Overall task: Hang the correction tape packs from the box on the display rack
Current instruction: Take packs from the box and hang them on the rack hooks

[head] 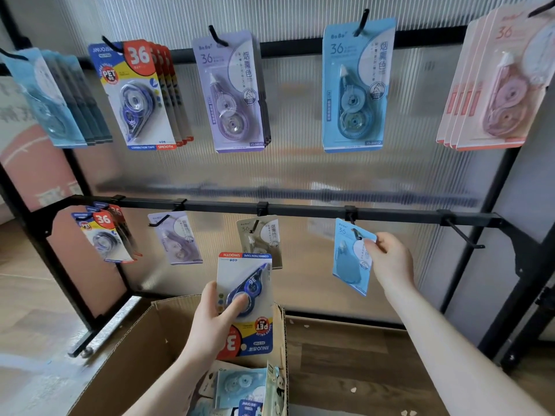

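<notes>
Box contents half-hidden at 6 o'clock.
Left hand (214,322) grasps an upside-down blue-and-red correction tape pack (244,304); right hand (390,259) pinches a light-blue pack (350,259) at 3 o'clock.

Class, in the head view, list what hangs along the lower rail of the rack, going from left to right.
Red-and-blue packs → purple pack → beige pack → light blue pack, pinched by the right hand → bare hook.

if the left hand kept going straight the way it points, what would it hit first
Probably the beige pack hanging on the lower rail. The left hand points up and forward with the blue JINUO pack, whose top edge leads; depth is unclear.
</notes>
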Demonstrator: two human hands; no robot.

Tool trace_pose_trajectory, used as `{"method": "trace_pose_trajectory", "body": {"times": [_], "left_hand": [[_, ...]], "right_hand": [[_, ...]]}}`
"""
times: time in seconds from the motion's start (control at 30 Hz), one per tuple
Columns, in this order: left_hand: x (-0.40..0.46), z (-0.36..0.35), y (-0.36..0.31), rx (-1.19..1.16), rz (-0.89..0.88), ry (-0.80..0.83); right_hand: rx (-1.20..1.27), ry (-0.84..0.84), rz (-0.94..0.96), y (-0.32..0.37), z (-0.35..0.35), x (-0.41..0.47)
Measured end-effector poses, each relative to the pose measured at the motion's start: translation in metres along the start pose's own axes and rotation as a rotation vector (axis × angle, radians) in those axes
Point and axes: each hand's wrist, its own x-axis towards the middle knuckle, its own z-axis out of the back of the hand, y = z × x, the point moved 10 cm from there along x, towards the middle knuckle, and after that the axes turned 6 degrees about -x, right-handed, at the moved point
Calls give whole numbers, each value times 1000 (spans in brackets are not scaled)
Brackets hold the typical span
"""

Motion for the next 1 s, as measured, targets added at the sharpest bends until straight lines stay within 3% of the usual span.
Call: {"method": "trace_pose_trajectory", "body": {"times": [0.8,1.0], "left_hand": [[2,-2,-1,59,-46,27],[7,5,-6,83,-39,53]], "right_hand": [[70,-5,-25,1,2,-1],[61,-94,52,21,13,-6]]}}
